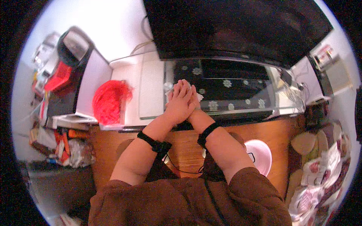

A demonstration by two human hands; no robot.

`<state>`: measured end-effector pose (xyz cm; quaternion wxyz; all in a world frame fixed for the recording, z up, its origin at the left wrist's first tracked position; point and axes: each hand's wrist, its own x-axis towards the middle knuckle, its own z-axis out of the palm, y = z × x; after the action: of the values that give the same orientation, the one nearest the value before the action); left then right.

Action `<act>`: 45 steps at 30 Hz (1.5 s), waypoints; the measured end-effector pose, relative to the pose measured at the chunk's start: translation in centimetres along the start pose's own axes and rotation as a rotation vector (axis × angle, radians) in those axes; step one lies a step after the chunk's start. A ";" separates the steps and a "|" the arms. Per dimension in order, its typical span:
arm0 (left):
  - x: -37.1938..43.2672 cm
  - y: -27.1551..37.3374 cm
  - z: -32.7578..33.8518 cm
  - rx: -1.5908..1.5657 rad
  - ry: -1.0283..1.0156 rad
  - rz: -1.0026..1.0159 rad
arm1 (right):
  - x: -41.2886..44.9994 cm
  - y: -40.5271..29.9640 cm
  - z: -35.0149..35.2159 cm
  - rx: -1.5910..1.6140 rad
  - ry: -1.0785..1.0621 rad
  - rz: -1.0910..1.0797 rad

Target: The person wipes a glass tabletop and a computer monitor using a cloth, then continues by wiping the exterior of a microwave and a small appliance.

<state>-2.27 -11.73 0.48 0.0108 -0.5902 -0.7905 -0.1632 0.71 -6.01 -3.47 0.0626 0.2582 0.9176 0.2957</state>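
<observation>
My left hand (180, 104) lies across my right hand (195, 102), fingers stretched forward and partly overlapping. A crumpled white tissue or cloth (200, 97) pokes out at both sides from beneath the two hands. The right palm and most of its fingers are hidden, so how the tissue is held there is unclear. Both hands are over the left part of a glass tabletop (237, 93) with a dark, white-flowered surface. A black band circles each forearm. Just left of the hands, a pale panel (152, 87) forms part of the same top.
A bright red stringy bundle (109, 103) sits on the left end of the top. Behind rises a large black screen (237, 28). Loose cables (295, 96) lie at the right end. A white bin (260, 155) stands on the wooden floor, near a patterned seat cover (316, 172).
</observation>
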 end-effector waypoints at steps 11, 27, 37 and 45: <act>-5.0 -5.5 -2.1 0.057 0.122 -0.179 | 1.0 -5.7 -2.2 0.413 0.409 -0.392; -0.6 -8.4 -0.9 -0.313 0.304 -0.209 | 6.6 -5.3 -2.6 0.273 0.212 -0.312; 2.6 -6.5 1.0 -0.214 0.274 -0.168 | 6.4 -2.3 -0.4 0.345 0.205 -0.208; 4.2 -3.3 0.3 -0.246 0.073 -0.129 | 6.4 1.2 1.5 0.522 0.096 -0.172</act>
<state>-6.59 -8.62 0.25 -0.0437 -0.5289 -0.7998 -0.2806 -3.85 -1.10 -3.75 -0.0249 0.1724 0.9832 0.0549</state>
